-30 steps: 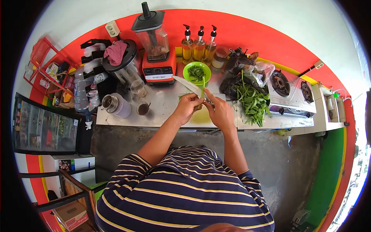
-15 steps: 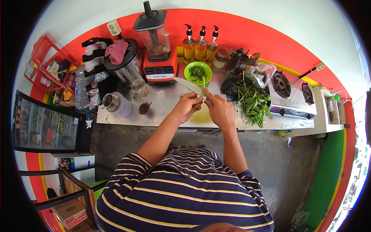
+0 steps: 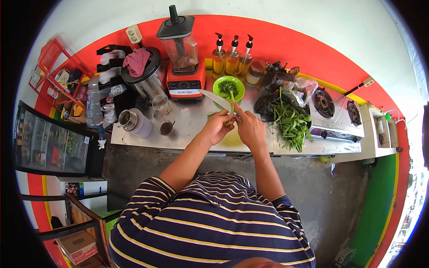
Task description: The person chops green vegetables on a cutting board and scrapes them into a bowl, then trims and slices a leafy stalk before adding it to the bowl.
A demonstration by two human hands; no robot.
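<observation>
My left hand is closed around thin green stems, whose upper ends point toward a bright green bowl. Chopped greens lie inside that bowl. In my right hand is a knife, its wide blade pointing up and left across the stems; the handle is hidden by the fingers. Both hands are close together, just in front of the bowl and above a yellowish-green cutting board. A heap of long leafy greens lies to the right of my right hand.
A red blender stands behind on the left. Oil bottles with pumps line the wall. A glass of dark liquid and a metal-topped jug stand left on the steel counter. A gas stove is at right.
The stems' upper ends sit slightly lower over the bowl, and my right index finger has shifted a little along them. The whole view has tilted slightly. Both grips stay the same.
</observation>
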